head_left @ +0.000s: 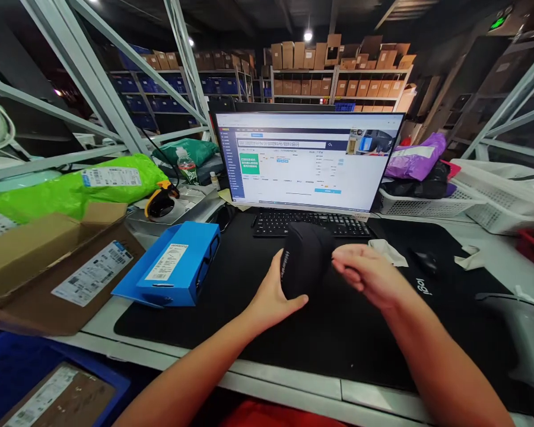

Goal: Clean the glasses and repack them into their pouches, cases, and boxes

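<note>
A black soft-looking case [309, 261] with white lettering along its left side is held upright above the dark desk mat. My left hand [276, 290] grips it from the left and below, with the thumb stretched across the near side. At the case's right edge, my right hand [360, 267] is closed in a pinch; whatever lies between its fingertips is too small to make out. To the left of the case is a blue box [171, 264] with a white label and dark glasses showing on its right side.
A lit monitor [302, 172] and black keyboard [311, 224] stand behind my hands. An open cardboard box [66, 273] is at left, near a green parcel [75, 181]. A mouse [423, 261] and handheld scanner [523, 338] lie right; white baskets [498, 198] stand behind them.
</note>
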`<state>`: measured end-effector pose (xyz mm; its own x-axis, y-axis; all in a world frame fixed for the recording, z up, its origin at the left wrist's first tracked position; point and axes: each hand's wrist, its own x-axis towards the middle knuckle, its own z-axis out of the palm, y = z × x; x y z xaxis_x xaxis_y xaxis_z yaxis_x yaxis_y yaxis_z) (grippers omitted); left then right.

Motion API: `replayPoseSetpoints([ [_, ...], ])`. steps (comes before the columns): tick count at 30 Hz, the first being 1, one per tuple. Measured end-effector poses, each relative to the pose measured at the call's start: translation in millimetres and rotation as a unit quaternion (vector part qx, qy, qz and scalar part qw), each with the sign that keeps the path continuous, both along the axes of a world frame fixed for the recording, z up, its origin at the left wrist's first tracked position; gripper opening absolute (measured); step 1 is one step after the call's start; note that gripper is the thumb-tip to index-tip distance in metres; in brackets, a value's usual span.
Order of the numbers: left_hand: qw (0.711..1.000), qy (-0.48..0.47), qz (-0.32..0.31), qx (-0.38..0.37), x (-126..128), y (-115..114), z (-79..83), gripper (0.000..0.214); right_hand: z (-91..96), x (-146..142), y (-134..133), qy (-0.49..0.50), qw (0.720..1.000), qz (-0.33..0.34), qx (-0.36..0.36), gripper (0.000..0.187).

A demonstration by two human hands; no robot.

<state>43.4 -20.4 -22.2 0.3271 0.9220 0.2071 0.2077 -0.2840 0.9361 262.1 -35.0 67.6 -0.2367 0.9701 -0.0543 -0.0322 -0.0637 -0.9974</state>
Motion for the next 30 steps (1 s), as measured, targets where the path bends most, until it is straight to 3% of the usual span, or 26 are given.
replayPoseSetpoints([
  [2, 0.994, 0.075, -0.003, 0.074, -0.4, -2.7, -6.2, 0.106, 9.1, 15.0, -1.2, 0.032, 0.998, -0.048, 0.009, 0.039],
  [6, 0.971, 0.137, -0.11, 0.161, -0.6, -6.5, -5.8, 0.106, 20.0, 32.2, -6.0, 0.054, 0.995, -0.077, 0.023, 0.039],
  [10, 0.953, 0.155, -0.181, 0.188, -7.1, -2.8, 7.9, 0.104, 12.8, 24.6, 0.6, 0.051, 0.994, -0.096, 0.031, 0.04],
  [13, 0.946, 0.173, -0.191, 0.198, -18.8, 2.9, 16.5, 0.102, 0.0, 12.5, 13.6, 0.035, 0.992, -0.109, 0.048, 0.044],
  [15, 0.948, 0.176, -0.18, 0.195, -27.8, 4.6, 19.3, 0.103, -7.6, 7.8, 21.0, -0.003, 0.993, -0.103, 0.064, 0.047],
  [17, 0.953, 0.178, -0.155, 0.19, -35.6, 2.7, 20.1, 0.104, -13.7, 7.3, 23.9, -0.114, 0.983, -0.101, 0.107, 0.048],
  [20, 0.961, 0.19, -0.07, 0.19, -42.0, -5.4, 19.9, 0.107, -23.8, 11.4, 21.6, -0.319, 0.908, -0.152, 0.227, 0.037],
  [21, 0.961, 0.195, -0.034, 0.191, -42.9, -8.3, 20.1, 0.109, -28.5, 12.2, 20.4, -0.331, 0.892, -0.163, 0.26, 0.042],
  [24, 0.953, 0.224, 0.035, 0.199, -44.6, -15.7, 21.9, 0.113, -45.9, 5.2, 17.3, -0.273, 0.917, -0.01, 0.29, 0.094],
  [25, 0.95, 0.233, 0.048, 0.202, -45.5, -18.3, 22.0, 0.114, -52.1, -0.9, 16.1, -0.266, 0.922, 0.011, 0.282, 0.104],
  [27, 0.948, 0.236, 0.061, 0.205, -48.7, -25.1, 18.9, 0.113, -63.4, -17.0, 13.1, -0.265, 0.929, 0.003, 0.257, 0.11],
  [30, 0.958, 0.189, 0.057, 0.207, -61.4, -40.1, 2.1, 0.107, -74.3, -38.7, 9.5, -0.261, 0.941, -0.039, 0.212, 0.1],
])
